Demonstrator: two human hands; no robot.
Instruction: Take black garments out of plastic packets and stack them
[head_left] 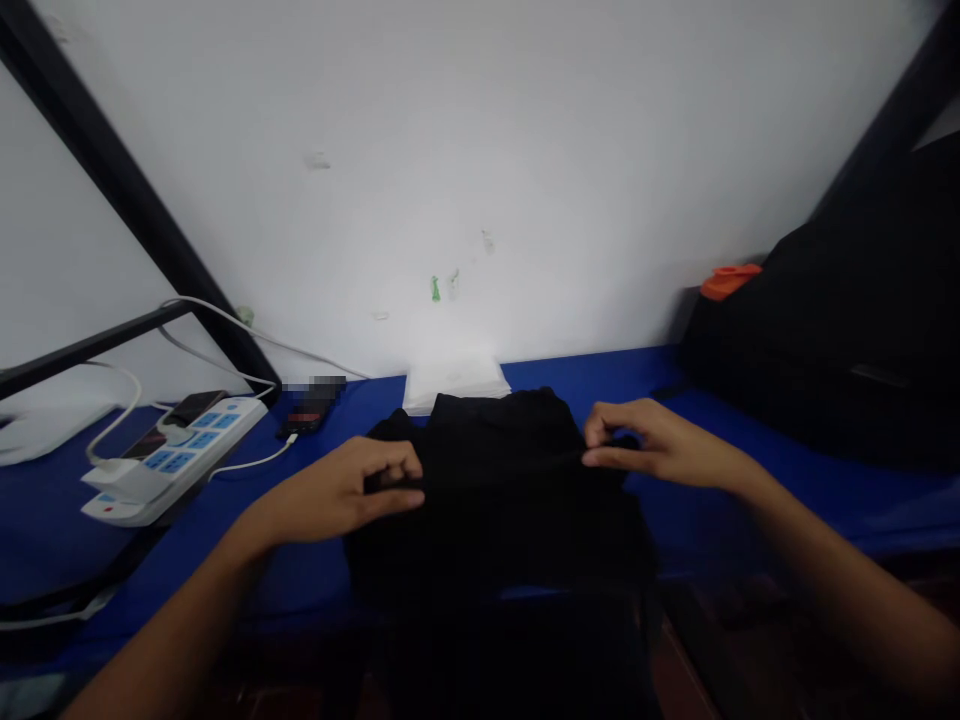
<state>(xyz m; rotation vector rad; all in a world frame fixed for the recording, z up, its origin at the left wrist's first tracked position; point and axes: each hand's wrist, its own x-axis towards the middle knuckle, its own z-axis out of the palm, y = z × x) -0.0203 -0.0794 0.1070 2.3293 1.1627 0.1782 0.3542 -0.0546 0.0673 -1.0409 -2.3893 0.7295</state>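
A black garment [502, 500] lies bunched in front of me near the front edge of the blue surface. Its dark folds blend together, so its exact kind cannot be made out. My left hand [352, 490] is at its left side, fingers curled and thumb closing on the cloth. On the right side, my right hand [645, 442] pinches a fold of the same garment between thumb and fingertips. The cloth between the hands looks fairly flat, with an uneven upper edge.
White sheets [456, 380] lie behind the garment against the wall. At left are a power strip [191, 450] with plugs and cables, and a charging phone [309, 410]. A large black bag [840, 330] stands at right, with an orange item [729, 281] beside it. Black frame bars [150, 200] flank the surface.
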